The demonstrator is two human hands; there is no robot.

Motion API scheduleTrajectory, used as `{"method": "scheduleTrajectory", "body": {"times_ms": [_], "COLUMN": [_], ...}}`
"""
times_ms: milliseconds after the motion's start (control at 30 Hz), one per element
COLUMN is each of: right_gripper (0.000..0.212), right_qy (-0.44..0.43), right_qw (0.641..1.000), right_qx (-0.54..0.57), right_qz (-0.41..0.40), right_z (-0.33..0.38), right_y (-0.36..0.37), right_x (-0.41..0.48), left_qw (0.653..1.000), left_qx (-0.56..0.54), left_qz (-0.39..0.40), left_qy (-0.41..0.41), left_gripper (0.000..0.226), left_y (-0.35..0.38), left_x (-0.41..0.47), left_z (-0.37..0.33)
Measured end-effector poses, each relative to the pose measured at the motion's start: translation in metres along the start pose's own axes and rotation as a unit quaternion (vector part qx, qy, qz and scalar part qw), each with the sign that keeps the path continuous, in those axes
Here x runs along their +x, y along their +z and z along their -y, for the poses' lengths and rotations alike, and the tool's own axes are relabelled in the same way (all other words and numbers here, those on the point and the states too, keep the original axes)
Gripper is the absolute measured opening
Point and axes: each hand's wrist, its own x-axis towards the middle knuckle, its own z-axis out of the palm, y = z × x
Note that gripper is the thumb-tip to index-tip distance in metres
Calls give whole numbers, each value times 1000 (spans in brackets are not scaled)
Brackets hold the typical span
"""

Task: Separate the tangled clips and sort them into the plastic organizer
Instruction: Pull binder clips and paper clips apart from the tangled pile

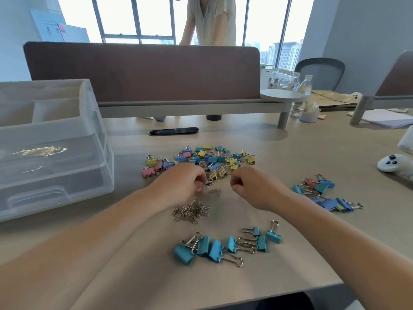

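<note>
Mixed-colour binder clips in a central heap (teal ones clustered nearer), clear plastic organizer at left.

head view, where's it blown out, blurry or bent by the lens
Head view: windows blown out by backlight, their frames splaying outward from the wide lens; organizer contents hazy through its plastic; left hand and right hand slightly motion-blurred; teal binder clips sharp.

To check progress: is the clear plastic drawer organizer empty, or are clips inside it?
Not empty. Thin gold clips show through the clear plastic drawer organizer, inside a drawer.
</note>
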Motion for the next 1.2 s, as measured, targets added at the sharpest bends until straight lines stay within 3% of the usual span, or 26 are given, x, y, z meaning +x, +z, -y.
{"method": "scheduleTrajectory", "body": {"times_ms": [167,433,633,833,1200], "right_gripper": [10,39,24,17,22], "right_qy": [-53,-76,-81,-102,-39], "right_qw": [998,996,993,993,996], "right_qx": [-12,-47,-88,-50,75], "right_qz": [9,21,12,2,-35], "right_z": [39,73,76,66,25], "right_y": [10,28,37,34,20], "right_x": [14,39,47,52,57], "left_qw": [999,997,997,998,997], "left_qx": [13,5,12,32,70], "left_qz": [-13,-23,-26,-40,-11], "left_qy": [-48,-77,-69,-36,-10], "left_gripper": [17,20,21,27,27], "left_y": [-8,-8,-6,-1,11], "left_x": [-19,-27,-21,3,30], "left_z": [29,56,61,62,47]}}
